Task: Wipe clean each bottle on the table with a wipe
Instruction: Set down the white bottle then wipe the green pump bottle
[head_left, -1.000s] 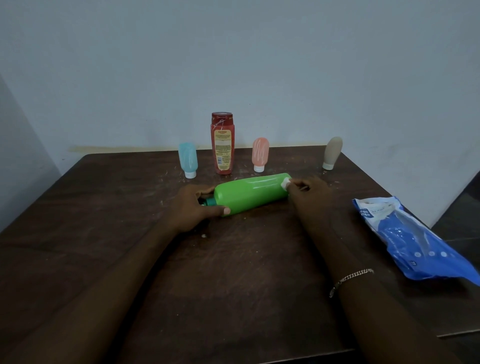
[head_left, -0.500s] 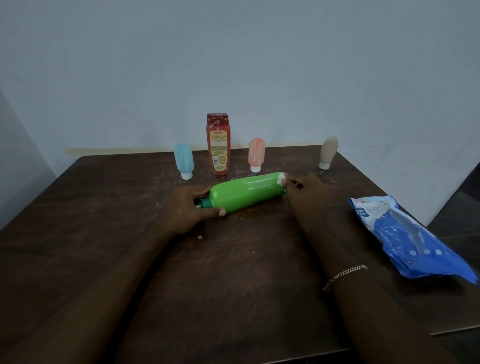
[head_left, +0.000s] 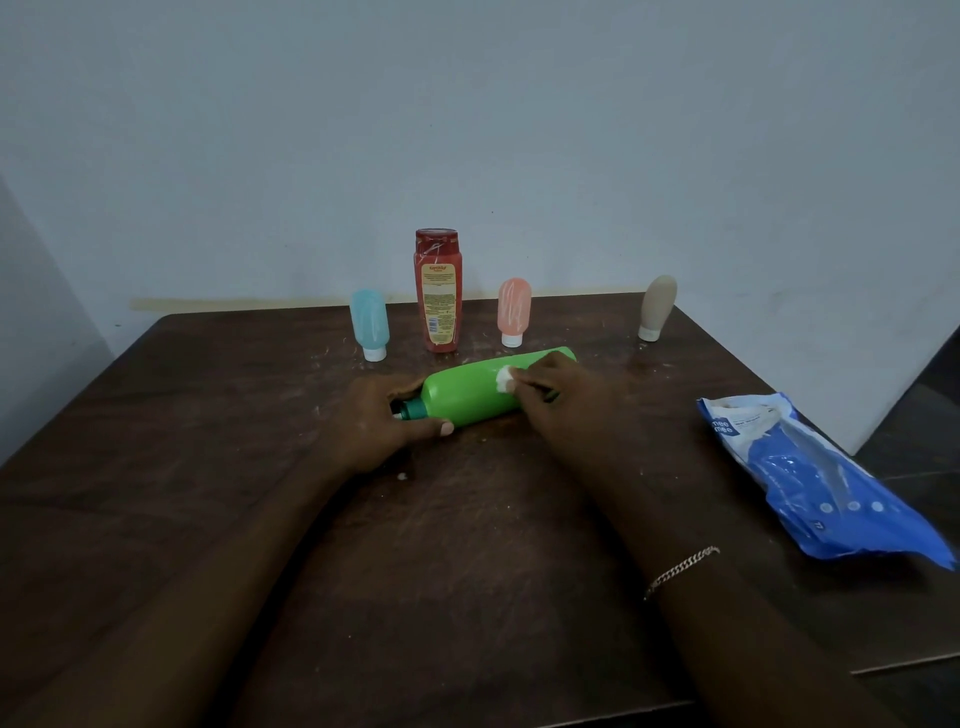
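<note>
Green bottle (head_left: 470, 395) lies on its side mid-table, on the dark wooden table (head_left: 208, 467). Its long axis runs on a diagonal, with the dark green cap end pointing to the person's left and slightly toward them, and the flat base pointing right and away toward the wall. Left hand (head_left: 374, 421) grips the neck and cap end, fingers curled over the far side and thumb pressed along the near side of the body. Right hand (head_left: 566, 395) pinches a small white wipe (head_left: 505, 379), bunched up, and presses it on the bottle's upper face, past the middle toward the base; this hand covers most of the base end. Thin chain bracelet (head_left: 680, 569) on the right wrist. Row behind the green bottle near the back edge, all upright: blue squeeze tube (head_left: 370, 325) cap down, tall red bottle (head_left: 437, 291) with a yellow label and white smears, pink squeeze tube (head_left: 514, 312) cap down with white streaks, and a beige squeeze tube (head_left: 657, 307) cap down, well apart at the right. Blue and white wipes pack (head_left: 810, 473) lies flat at the table's right edge. White specks are scattered on the tabletop.
</note>
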